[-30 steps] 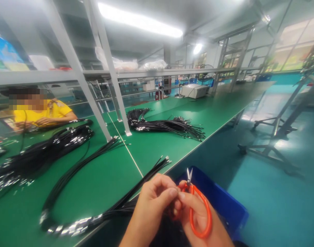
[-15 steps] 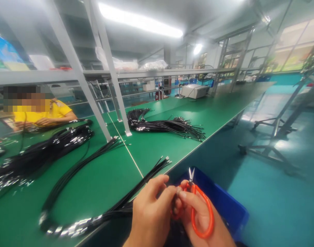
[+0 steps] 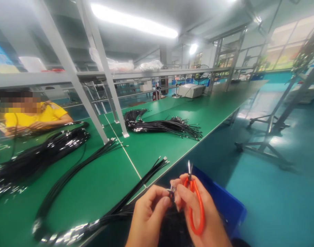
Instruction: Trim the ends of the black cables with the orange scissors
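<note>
My right hand point(image 3: 204, 202) holds orange-handled scissors point(image 3: 201, 212), one loop hanging over the palm and the blades pointing up. The fingertips of that hand meet a small light tip at the end of a dark cable point(image 3: 171, 193). My left hand point(image 3: 149, 212) pinches this cable end between thumb and forefinger. Beside my left hand, a bundle of black cables point(image 3: 144, 180) lies along the table edge, its pale tips pointing away from me. The bundle curves back to the left in a U, with shiny wrapping at the bend.
On the green table point(image 3: 100, 185) lie another cable bundle point(image 3: 157, 125) and a large black heap point(image 3: 43, 154). Shelf posts point(image 3: 112, 75) rise from it. A co-worker in a yellow top point(image 3: 48, 115) sits at left. Below my right hand is a blue bin point(image 3: 229, 202).
My fingers have parted slightly, so the small cable end now shows between them. The scissors have turned more upright and their blades look closer together. The view has shifted slightly right.
</note>
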`<move>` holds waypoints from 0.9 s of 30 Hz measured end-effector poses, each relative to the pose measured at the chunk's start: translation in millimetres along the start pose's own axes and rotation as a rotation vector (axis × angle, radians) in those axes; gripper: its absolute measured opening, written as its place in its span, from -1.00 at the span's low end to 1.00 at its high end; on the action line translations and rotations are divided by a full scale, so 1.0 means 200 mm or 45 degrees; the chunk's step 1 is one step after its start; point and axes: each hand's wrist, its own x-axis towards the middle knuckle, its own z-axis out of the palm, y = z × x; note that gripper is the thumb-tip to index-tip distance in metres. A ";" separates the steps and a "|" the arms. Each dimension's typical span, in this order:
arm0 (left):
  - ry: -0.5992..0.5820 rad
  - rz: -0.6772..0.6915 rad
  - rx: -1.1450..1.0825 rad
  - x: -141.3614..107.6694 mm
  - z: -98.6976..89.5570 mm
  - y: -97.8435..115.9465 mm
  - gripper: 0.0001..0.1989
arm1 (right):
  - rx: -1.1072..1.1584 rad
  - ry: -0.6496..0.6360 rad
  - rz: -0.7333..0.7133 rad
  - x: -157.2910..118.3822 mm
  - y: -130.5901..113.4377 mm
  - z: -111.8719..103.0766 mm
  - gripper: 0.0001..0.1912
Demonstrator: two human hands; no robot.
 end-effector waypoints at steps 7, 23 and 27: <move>-0.021 -0.045 -0.117 0.01 -0.01 -0.02 -0.82 | -0.217 0.089 -0.239 -0.01 0.05 0.01 -0.79; 0.054 -0.008 0.035 0.00 0.02 0.02 -0.86 | -1.405 0.061 -1.383 0.05 0.06 -0.07 -0.86; 0.174 -0.014 -0.028 0.00 0.01 -0.01 -0.88 | -1.501 0.083 -1.491 0.04 0.07 -0.09 -0.82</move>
